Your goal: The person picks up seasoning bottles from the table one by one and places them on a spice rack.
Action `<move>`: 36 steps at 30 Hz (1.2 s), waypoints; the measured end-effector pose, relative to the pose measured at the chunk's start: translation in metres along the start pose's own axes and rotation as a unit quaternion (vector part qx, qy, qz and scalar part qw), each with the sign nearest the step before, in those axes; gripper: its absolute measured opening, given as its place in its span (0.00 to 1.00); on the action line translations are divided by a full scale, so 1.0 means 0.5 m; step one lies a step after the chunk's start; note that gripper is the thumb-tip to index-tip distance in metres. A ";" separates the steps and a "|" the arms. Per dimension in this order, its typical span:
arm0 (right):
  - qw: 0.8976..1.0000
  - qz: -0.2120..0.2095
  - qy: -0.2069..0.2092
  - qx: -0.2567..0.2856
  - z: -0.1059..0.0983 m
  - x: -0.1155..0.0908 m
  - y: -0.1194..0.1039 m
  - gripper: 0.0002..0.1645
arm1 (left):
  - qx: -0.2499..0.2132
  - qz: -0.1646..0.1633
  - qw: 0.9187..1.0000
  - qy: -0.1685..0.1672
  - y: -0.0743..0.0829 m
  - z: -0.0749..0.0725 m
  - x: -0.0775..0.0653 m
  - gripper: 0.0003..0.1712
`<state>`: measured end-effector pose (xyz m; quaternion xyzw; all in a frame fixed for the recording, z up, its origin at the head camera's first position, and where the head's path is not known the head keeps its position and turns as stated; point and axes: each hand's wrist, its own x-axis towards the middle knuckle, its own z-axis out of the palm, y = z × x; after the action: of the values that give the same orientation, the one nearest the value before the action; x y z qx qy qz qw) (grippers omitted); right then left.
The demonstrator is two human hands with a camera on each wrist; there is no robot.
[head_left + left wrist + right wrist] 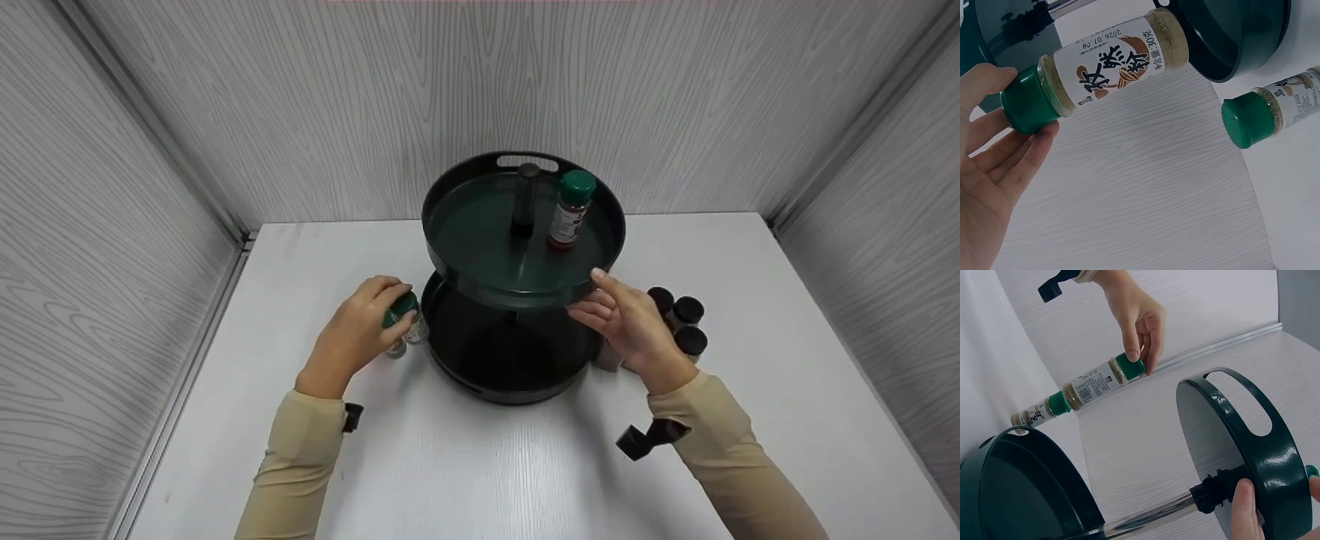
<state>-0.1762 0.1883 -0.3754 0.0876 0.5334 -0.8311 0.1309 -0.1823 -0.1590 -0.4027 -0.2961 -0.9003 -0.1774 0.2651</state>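
My left hand point(356, 326) pinches the green cap of a spice jar point(1114, 62) with a white label and tan powder inside. In the left wrist view the jar is tilted, cap toward the palm. A second green-capped jar point(1292, 107) stands close to it, left of a dark two-tier round tray rack. At the front right rim of the upper tray point(480, 255) my right hand point(634, 330) holds on, thumb at the rim and fingers below. The lower tray point(510, 360) sits on the table beneath.
A green-capped jar with red contents point(568, 217) stands on the upper tray beside the dark centre post point(525, 202). Several black-capped jars point(688, 309) are grouped right of the rack, partly behind my right hand. A grey wood-grain panel point(360, 97) rises behind the white table point(480, 480).
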 end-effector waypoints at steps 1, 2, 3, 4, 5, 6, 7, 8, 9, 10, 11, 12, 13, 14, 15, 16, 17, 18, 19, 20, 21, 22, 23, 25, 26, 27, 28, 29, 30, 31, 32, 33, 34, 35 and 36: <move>1.000 0.000 -0.002 0.000 0.001 0.000 0.001 0.40 | 0.001 0.000 1.000 0.001 0.000 -0.003 0.001 0.18; 1.000 -0.001 -0.005 0.000 0.001 -0.001 0.001 0.41 | 0.002 0.001 1.000 0.002 0.001 -0.005 0.002 0.18; 1.000 -0.002 -0.006 -0.001 0.002 0.000 0.002 0.42 | 0.002 0.002 1.000 0.002 0.000 -0.008 0.002 0.18; 1.000 -0.003 -0.007 -0.001 0.002 -0.001 0.002 0.43 | 0.002 0.002 1.000 0.004 0.000 -0.010 0.003 0.18; 1.000 -0.003 -0.007 0.000 0.002 -0.001 0.002 0.43 | 0.003 0.003 1.000 0.006 0.000 -0.012 0.004 0.18; 1.000 -0.004 -0.007 0.000 0.002 0.000 0.002 0.42 | 0.003 0.003 1.000 0.007 0.000 -0.014 0.005 0.18; 1.000 -0.004 -0.007 0.000 0.002 0.000 0.002 0.41 | 0.003 0.004 1.000 0.009 0.000 -0.016 0.006 0.18; 1.000 -0.006 -0.007 0.001 0.002 0.000 0.002 0.41 | 0.003 0.004 1.000 0.010 0.000 -0.017 0.007 0.18; 1.000 -0.008 -0.007 0.001 0.002 0.000 0.002 0.40 | 0.002 0.005 1.000 0.011 0.000 -0.019 0.009 0.18; 1.000 -0.010 -0.006 0.001 0.002 0.001 0.002 0.40 | 0.003 0.007 1.000 0.012 0.000 -0.020 0.010 0.18; 1.000 -0.012 -0.005 0.001 0.002 0.001 0.002 0.39 | 0.003 0.009 1.000 0.012 0.000 -0.021 0.012 0.18; 1.000 -0.014 -0.005 -0.001 0.002 0.002 0.002 0.38 | 0.003 0.010 1.000 0.012 0.001 -0.022 0.013 0.18; 1.000 -0.015 -0.004 -0.001 0.003 0.003 0.002 0.37 | 0.003 0.012 1.000 0.012 0.001 -0.023 0.015 0.18; 1.000 -0.017 -0.004 -0.001 0.003 0.003 0.003 0.36 | 0.004 0.014 1.000 0.012 0.002 -0.024 0.016 0.18; 1.000 -0.017 -0.003 0.000 0.003 0.004 0.003 0.35 | 0.004 0.015 1.000 0.012 0.002 -0.025 0.017 0.18; 1.000 -0.017 -0.003 0.000 0.002 0.004 0.003 0.35 | 0.004 0.015 1.000 0.012 0.003 -0.026 0.018 0.18; 1.000 -0.016 -0.004 0.001 0.002 0.005 0.003 0.34 | 0.004 0.015 1.000 0.012 0.003 -0.027 0.018 0.18; 1.000 -0.016 -0.003 0.002 0.002 0.005 0.004 0.34 | 0.005 0.015 1.000 0.012 0.003 -0.028 0.019 0.18; 1.000 -0.016 -0.003 0.004 0.001 0.006 0.004 0.34 | 0.006 0.015 1.000 0.013 0.004 -0.029 0.020 0.18; 1.000 -0.016 -0.003 0.004 0.001 0.006 0.004 0.35 | 0.006 0.016 1.000 0.014 0.004 -0.031 0.021 0.18; 1.000 -0.016 -0.002 0.005 0.000 0.007 0.004 0.36 | 0.007 0.017 1.000 0.015 0.004 -0.032 0.022 0.18; 1.000 -0.016 0.000 0.006 0.000 0.007 0.004 0.37 | 0.008 0.017 1.000 0.017 0.004 -0.033 0.023 0.18; 1.000 -0.017 0.001 0.006 -0.001 0.007 0.004 0.38 | 0.009 0.019 1.000 0.018 0.004 -0.034 0.024 0.18; 1.000 -0.017 0.003 0.007 -0.002 0.008 0.004 0.38 | 0.010 0.020 1.000 0.022 0.004 -0.037 0.027 0.18; 1.000 -0.016 0.003 0.007 -0.002 0.008 0.003 0.39 | 0.010 0.021 0.999 0.023 0.004 -0.038 0.028 0.18; 1.000 -0.016 0.004 0.008 -0.002 0.009 0.003 0.40 | 0.009 0.022 0.999 0.025 0.005 -0.039 0.029 0.18; 1.000 -0.016 0.004 0.008 -0.003 0.009 0.004 0.39 | 0.008 0.022 0.999 0.026 0.005 -0.040 0.030 0.18; 1.000 -0.015 0.004 0.007 -0.002 0.009 0.004 0.39 | 0.008 0.023 0.999 0.027 0.005 -0.041 0.031 0.18; 1.000 -0.014 0.003 0.005 -0.003 0.009 0.004 0.39 | 0.007 0.023 0.999 0.029 0.006 -0.042 0.032 0.18; 1.000 -0.014 0.003 0.004 -0.003 0.009 0.004 0.40 | 0.006 0.024 0.999 0.030 0.007 -0.043 0.033 0.18; 1.000 -0.014 0.002 0.003 -0.003 0.009 0.004 0.40 | 0.006 0.025 0.999 0.032 0.007 -0.045 0.034 0.18; 1.000 -0.015 0.003 0.003 -0.003 0.010 0.004 0.39 | 0.007 0.027 0.999 0.033 0.007 -0.046 0.035 0.18; 1.000 -0.015 0.003 0.004 -0.003 0.010 0.004 0.39 | 0.007 0.028 0.999 0.034 0.008 -0.047 0.036 0.18; 1.000 -0.016 0.003 0.005 -0.003 0.010 0.004 0.39 | 0.008 0.029 0.999 0.035 0.009 -0.049 0.037 0.18; 1.000 -0.017 0.004 0.005 -0.003 0.010 0.004 0.39 | 0.009 0.030 0.999 0.037 0.009 -0.050 0.039 0.18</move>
<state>-0.1804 0.1883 -0.3795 0.0825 0.5311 -0.8355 0.1145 -0.1833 -0.1589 -0.3708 -0.3143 -0.8821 -0.1721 0.3057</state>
